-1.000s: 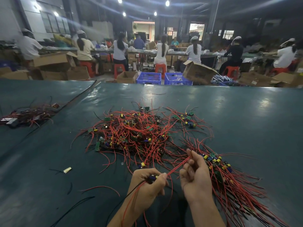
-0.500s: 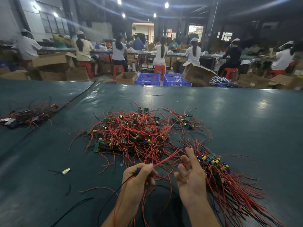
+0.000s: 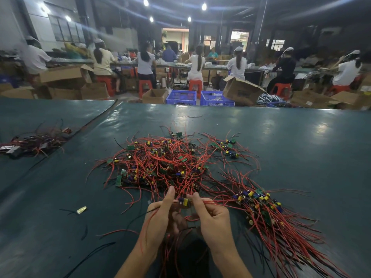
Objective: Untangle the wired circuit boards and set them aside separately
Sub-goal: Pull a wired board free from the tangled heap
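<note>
Red wires [image 3: 164, 163]; green boards [image 3: 118, 180]; dark teal table [image 3: 291, 141]; blue crates [image 3: 181, 97].

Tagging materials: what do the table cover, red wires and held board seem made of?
Table cover: probably vinyl sheet, glossy, with bright reflections and soft wrinkles. Red wires: plastic-insulated, smooth; they bend freely. Held board: brownish rigid laminate, likely; partly hidden.

A tangle of wired boards [image 3: 166, 163] is lying on the tabletop [image 3: 301, 147]. A bundle [image 3: 259, 199] is fanning out right of the tangle, and a smaller heap [image 3: 34, 141] is sitting far left of it. Just before it, the left hand [image 3: 160, 215] and right hand [image 3: 212, 215] are holding one board [image 3: 183, 201], and workers [image 3: 197, 63] are sitting behind it.
</note>
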`<state>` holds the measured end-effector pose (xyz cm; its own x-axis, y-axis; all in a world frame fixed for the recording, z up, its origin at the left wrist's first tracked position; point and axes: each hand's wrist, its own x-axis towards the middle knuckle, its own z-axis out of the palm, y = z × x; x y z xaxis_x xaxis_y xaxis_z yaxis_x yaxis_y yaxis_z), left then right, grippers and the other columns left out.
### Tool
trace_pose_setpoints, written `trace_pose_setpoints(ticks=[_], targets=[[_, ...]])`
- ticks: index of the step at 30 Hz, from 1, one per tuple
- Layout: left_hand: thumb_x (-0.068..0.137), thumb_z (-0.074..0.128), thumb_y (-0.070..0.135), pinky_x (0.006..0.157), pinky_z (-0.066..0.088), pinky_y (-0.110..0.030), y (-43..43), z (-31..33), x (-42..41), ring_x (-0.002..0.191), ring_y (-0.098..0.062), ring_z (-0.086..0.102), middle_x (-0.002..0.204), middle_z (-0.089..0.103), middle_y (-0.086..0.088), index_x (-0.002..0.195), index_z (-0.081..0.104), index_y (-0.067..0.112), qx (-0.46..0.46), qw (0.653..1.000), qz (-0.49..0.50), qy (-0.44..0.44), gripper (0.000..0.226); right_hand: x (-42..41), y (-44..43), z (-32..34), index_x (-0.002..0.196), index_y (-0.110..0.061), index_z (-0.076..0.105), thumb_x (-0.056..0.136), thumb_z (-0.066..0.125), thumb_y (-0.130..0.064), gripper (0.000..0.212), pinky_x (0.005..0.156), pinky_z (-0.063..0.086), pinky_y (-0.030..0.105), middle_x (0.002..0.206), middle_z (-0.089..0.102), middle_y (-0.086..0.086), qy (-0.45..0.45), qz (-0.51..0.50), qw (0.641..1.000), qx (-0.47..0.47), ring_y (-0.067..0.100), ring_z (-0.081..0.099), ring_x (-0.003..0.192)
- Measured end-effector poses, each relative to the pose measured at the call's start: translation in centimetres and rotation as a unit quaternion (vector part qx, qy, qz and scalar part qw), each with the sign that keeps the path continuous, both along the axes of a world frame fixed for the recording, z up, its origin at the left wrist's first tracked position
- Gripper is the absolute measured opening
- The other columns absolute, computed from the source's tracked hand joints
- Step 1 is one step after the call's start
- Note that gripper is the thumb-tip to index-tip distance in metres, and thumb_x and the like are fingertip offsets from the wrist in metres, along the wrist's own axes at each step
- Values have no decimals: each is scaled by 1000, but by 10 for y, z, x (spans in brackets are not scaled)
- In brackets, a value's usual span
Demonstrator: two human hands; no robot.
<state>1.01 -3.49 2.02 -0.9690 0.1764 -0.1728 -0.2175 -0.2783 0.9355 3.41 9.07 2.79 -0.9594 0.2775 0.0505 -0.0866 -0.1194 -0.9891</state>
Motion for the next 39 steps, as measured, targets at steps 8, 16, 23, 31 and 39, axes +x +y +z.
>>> trace_pose_setpoints(ticks=[8, 16, 23, 31, 39], targets=[[73, 64, 41, 37, 38, -18, -6, 10, -12, 42, -8, 43, 67, 61, -2, 98, 74, 9, 208, 976, 9, -67, 42, -2, 17, 5, 70, -9, 79, 90, 66, -27, 30, 36, 45, 20, 78, 75, 16, -44, -93, 974, -204, 18, 72, 60], [79, 61, 31, 52, 53, -21, -11, 12, -7, 61, -7, 61, 127, 65, -7, 130, 58, 22, 260, 965, -39, -13, 52, -3, 66, 15, 90, -13, 67, 96, 61, -30, 19, 42, 47, 21, 91, 75, 5, -37, -281, 924, -258, 8, 72, 64], [79, 59, 34, 52, 53, -22, -9, 14, -6, 62, -10, 62, 120, 68, -6, 124, 63, 18, 210, 977, -18, -23, 48, -5, 53, 10, 131, -3, 56, 93, 66, -11, 40, 39, 49, 21, 110, 69, 3, -10, -276, 932, -234, 12, 74, 78], [98, 48, 17, 46, 43, -20, -9, 4, -14, 51, -8, 54, 74, 68, -2, 100, 67, 8, 75, 989, 131, 5, 21, -9, 24, -8, 128, -20, 61, 94, 64, -13, 35, 67, 60, 27, 117, 66, -8, -1, -171, 985, 6, 6, 68, 95], [100, 47, 19, 47, 39, -23, -15, -11, -26, 48, -10, 47, 61, 60, -1, 93, 68, 5, 48, 977, 207, 19, 27, -48, -3, 0, 138, -24, 56, 96, 58, -36, 44, 105, 40, 30, 133, 49, -5, 8, -61, 900, 431, 15, 41, 126]])
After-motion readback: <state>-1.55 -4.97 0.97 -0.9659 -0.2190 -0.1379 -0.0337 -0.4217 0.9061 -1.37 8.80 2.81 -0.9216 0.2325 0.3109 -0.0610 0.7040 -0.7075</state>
